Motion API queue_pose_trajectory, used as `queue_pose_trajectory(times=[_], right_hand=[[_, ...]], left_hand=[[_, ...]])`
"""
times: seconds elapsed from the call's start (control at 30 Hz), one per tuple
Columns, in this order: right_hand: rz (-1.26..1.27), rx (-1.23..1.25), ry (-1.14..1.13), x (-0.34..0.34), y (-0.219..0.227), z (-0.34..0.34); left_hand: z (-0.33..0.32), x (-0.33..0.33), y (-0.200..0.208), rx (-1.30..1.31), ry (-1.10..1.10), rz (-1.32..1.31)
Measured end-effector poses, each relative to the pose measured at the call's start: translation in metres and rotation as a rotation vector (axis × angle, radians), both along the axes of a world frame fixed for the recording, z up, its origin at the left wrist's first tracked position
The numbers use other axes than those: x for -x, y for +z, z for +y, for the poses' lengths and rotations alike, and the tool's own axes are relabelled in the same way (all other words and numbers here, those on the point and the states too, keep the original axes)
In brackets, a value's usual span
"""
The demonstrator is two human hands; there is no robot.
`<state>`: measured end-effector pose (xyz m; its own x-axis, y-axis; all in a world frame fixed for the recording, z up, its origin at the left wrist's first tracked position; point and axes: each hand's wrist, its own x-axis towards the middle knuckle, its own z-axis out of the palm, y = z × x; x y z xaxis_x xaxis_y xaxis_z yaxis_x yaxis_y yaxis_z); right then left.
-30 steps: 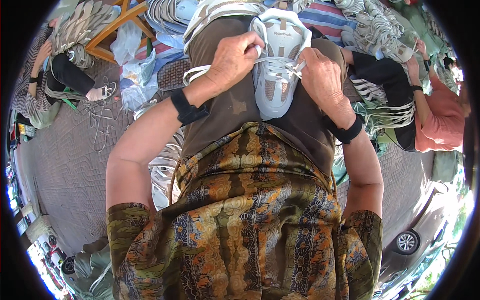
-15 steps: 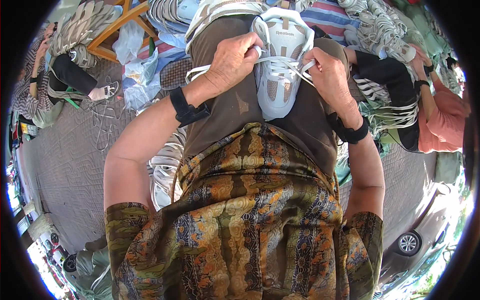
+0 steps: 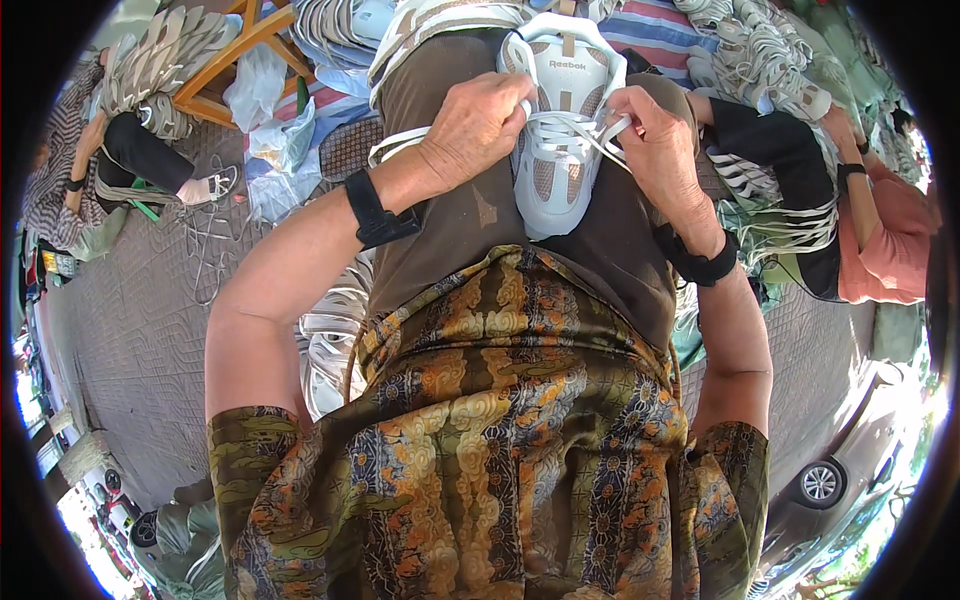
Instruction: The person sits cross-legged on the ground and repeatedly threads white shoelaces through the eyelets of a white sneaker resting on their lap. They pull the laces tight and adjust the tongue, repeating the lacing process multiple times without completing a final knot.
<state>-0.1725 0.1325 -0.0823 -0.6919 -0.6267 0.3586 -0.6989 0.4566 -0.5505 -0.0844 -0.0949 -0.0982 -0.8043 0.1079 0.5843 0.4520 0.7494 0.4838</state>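
Observation:
A white sneaker with pale laces lies toe toward me on my lap, on brown trousers. My left hand grips its left side and pinches a lace near the eyelets. My right hand holds the right side and pulls a lace end outward. Both wrists wear black bands. A loose white lace trails over my left thigh.
Piles of white sneakers lie ahead and to the right, more by my left leg. A person in a pink top sits at right, another at left. A wooden stool and plastic bags stand at upper left. A car wheel shows at lower right.
The sneaker has shifted slightly on my lap. My right hand has moved outward to the shoe's right side, drawing the lace taut; my left hand stays on the left side.

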Motion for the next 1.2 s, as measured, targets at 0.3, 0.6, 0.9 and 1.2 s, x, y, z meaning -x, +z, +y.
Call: queue_pose_trajectory(times=[0.3, 0.6, 0.9, 1.2], right_hand=[[0.422, -0.361, 0.318, 0.020, 0.028, -0.002], [0.772, -0.413, 0.632, 0.035, 0.049, -0.023], [0.391, -0.501, 0.768, 0.068, 0.044, -0.019], [0.238, -1.054, 0.444, 0.045, 0.069, -0.068]], left_hand=[[-0.012, 0.014, 0.010, 0.344, -0.148, 0.054], [-0.018, 0.042, 0.038, 0.689, -0.409, 0.216], [-0.027, 0.057, 0.037, 0.819, -0.488, -0.042], [0.003, 0.073, 0.037, 0.712, -0.239, -0.452]])
